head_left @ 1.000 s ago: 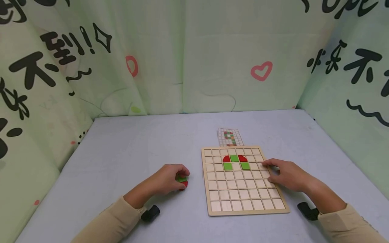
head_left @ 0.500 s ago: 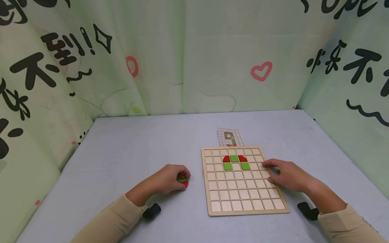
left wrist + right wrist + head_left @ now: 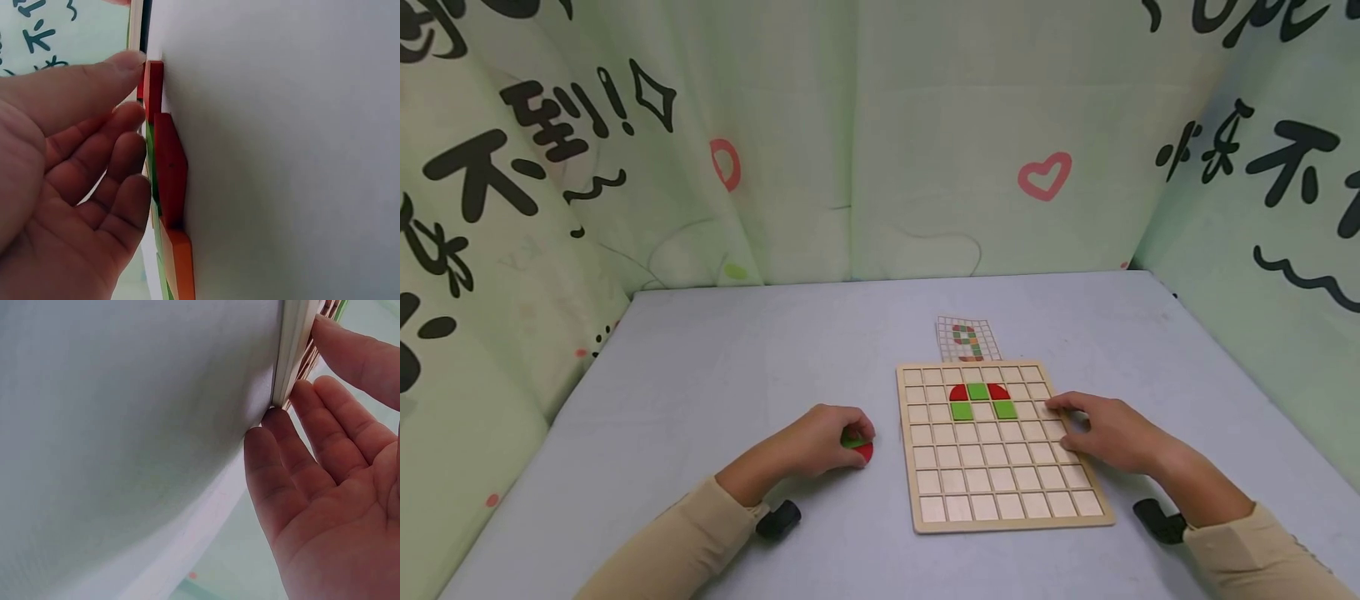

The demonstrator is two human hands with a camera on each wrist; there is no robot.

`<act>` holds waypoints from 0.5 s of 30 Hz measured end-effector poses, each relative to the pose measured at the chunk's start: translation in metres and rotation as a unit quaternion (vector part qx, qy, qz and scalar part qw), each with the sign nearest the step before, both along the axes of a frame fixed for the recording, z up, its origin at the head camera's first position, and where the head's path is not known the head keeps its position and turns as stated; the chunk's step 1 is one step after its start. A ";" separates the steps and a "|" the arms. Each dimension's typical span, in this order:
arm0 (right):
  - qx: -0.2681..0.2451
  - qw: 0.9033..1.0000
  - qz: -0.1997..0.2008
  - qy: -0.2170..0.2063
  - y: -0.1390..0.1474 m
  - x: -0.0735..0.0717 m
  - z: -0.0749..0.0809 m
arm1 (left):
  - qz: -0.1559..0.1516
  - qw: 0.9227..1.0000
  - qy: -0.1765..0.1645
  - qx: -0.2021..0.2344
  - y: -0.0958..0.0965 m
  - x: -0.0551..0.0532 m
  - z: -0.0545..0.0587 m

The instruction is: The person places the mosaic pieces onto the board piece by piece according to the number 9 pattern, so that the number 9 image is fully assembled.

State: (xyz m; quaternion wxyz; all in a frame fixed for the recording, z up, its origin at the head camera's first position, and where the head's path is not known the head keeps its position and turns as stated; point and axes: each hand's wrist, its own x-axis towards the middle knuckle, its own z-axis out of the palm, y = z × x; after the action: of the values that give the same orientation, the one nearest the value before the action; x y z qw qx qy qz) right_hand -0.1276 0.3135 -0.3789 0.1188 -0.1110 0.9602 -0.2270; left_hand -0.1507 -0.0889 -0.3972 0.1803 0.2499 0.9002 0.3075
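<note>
My left hand (image 3: 827, 442) is curled low over the table, thumb and fingers around a small red tile (image 3: 864, 451) and a green tile (image 3: 852, 442). In the left wrist view, the thumb tip is right at a red tile (image 3: 154, 91), and an angular red tile (image 3: 170, 169) and an orange tile (image 3: 179, 262) show beside the fingers. The palm hides part of the group. My right hand (image 3: 1108, 429) rests thumb and fingertips on the right edge of the wooden grid board (image 3: 1000, 529). Red and green tiles (image 3: 977, 392) form an arch in its upper cells.
A printed pattern card (image 3: 977, 327) lies behind the board, its near end covered by it. The white table (image 3: 760, 333) extends to a green curtain (image 3: 925, 167) with dark lettering. A black wrist camera (image 3: 778, 521) is on each wrist.
My left hand has slid slightly to the right toward the board, the red and green tiles moving with it. The right hand and the board have stayed in place.
</note>
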 end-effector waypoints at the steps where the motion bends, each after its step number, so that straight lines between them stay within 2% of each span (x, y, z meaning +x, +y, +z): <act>1: 0.000 1.000 0.000 0.000 0.000 0.000 0.000 | -0.002 1.000 -0.002 -0.001 0.000 0.000 0.000; 8: 0.003 1.000 -0.006 -0.005 -0.002 0.001 0.001 | -0.012 1.000 -0.016 -0.015 0.002 0.000 0.003; 15: 0.004 1.000 -0.008 -0.004 -0.002 0.001 0.001 | -0.025 0.999 -0.015 -0.021 0.007 -0.003 0.005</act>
State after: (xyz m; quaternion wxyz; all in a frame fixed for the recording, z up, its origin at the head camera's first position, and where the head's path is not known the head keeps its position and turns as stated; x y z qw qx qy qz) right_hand -0.1270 0.3114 -0.3780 0.1217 -0.1021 0.9615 -0.2241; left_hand -0.1534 -0.0824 -0.3926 0.2072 0.2641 0.8970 0.2875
